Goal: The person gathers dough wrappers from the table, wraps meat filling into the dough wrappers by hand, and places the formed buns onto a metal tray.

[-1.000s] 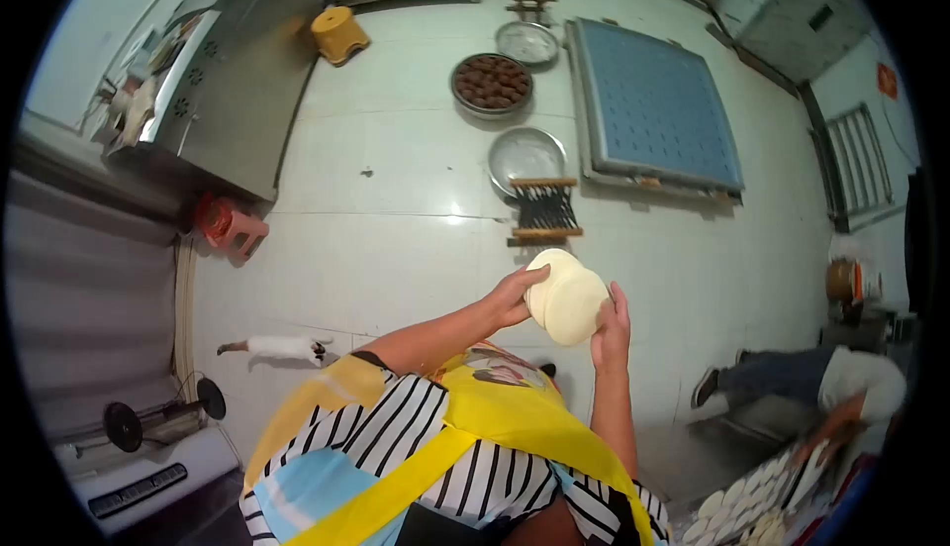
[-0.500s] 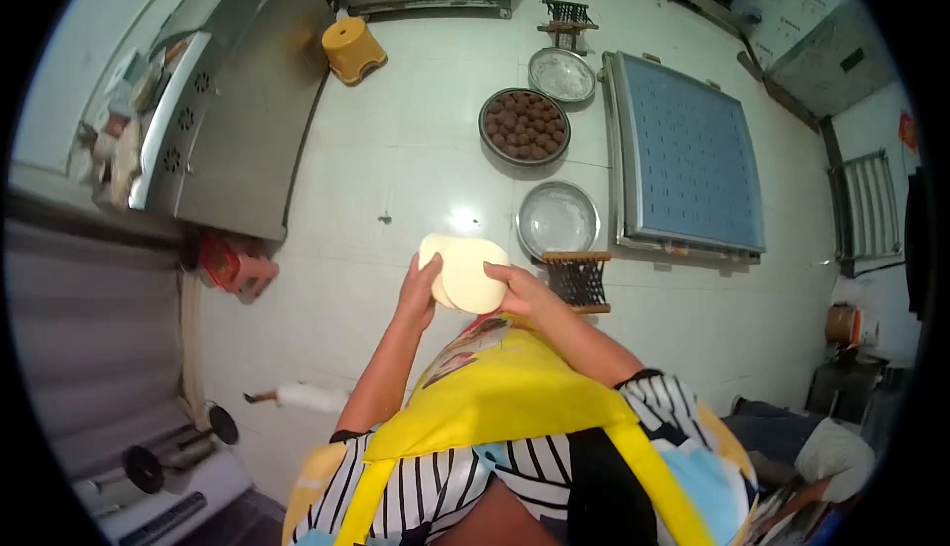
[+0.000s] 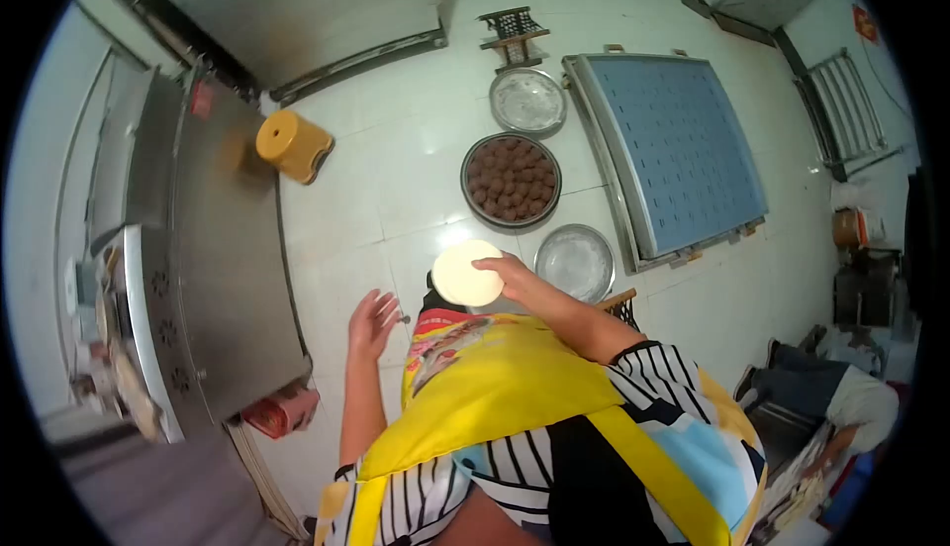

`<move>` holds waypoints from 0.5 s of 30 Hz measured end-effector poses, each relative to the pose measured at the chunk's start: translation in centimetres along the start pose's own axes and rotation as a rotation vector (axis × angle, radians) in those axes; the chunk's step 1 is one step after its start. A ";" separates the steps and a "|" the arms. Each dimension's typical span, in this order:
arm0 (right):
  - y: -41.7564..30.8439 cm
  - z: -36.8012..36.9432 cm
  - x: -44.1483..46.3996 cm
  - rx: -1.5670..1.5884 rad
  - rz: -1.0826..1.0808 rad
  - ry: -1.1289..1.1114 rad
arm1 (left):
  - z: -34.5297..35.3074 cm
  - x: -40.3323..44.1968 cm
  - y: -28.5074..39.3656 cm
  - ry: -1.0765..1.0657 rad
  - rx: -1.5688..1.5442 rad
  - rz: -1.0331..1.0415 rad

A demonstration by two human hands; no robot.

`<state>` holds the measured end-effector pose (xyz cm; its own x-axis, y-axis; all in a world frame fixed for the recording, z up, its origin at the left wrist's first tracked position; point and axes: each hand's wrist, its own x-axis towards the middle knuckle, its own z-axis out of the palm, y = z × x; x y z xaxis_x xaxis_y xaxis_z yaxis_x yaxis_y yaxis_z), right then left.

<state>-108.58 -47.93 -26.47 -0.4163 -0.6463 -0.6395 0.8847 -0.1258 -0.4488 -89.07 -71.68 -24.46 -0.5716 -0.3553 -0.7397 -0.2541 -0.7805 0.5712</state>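
Observation:
In front of my apron (image 3: 505, 378), my right hand (image 3: 510, 275) grips pale cream, round flat discs (image 3: 462, 273) by their right edge, thumb on top. They lie so closely together that I cannot tell how many there are. My left hand (image 3: 375, 320) is off to the left, apart from the discs, with its fingers spread and nothing in it. Beyond the discs on the floor stands a round basin (image 3: 465, 199) full of brown balls (image 3: 511, 180). Nearest my right forearm is a shallow metal basin (image 3: 576, 264) with whitish residue inside.
Another metal basin (image 3: 528, 100) and a folding stool (image 3: 515, 35) stand farther off. A large blue-topped rack (image 3: 673, 150) lies to the right. On the left are a yellow stool (image 3: 294, 145) and a steel cabinet (image 3: 233, 249). A person (image 3: 821, 388) bends at lower right.
My left hand has let go of the discs and moved left, opening. The discs, fanned between both hands before, are now stacked in my right hand. The view has turned and shifted.

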 end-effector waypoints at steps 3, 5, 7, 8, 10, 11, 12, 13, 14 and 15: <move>-3.5 -1.7 5.4 0.149 -0.231 0.099 | -0.8 4.6 8.6 0.078 0.078 0.001; -6.6 -3.0 9.3 0.320 -0.239 0.231 | -1.4 8.9 14.1 0.071 0.165 0.011; -10.8 -3.4 12.6 0.369 -0.364 0.359 | -0.9 12.9 18.9 0.059 0.222 0.010; -13.1 -3.7 13.9 0.382 -0.430 0.303 | 0.0 15.0 21.3 0.051 0.235 0.008; -18.2 -3.7 17.2 0.561 -0.517 0.272 | 2.1 19.4 25.7 0.021 0.263 0.013; -20.0 -3.8 18.8 0.256 -0.743 0.326 | 3.5 21.3 27.5 -0.010 0.282 0.031; -22.4 -4.6 20.7 0.443 -0.749 0.305 | 5.0 23.1 29.1 -0.035 0.294 0.048; -24.9 -5.6 22.5 0.626 -0.747 0.278 | 6.1 24.6 30.1 -0.057 0.300 0.068; -27.1 -5.8 23.3 0.597 -0.637 0.452 | 6.3 26.3 30.6 -0.071 0.313 0.053; -29.0 -6.2 24.1 0.576 -0.526 0.618 | 6.5 28.1 31.4 -0.090 0.339 0.043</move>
<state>-145.58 -55.17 -32.76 -0.6757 0.0813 -0.7327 0.4549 -0.7361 -0.5012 -118.15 -102.82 -25.03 -0.6501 -0.3256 -0.6866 -0.4640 -0.5454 0.6980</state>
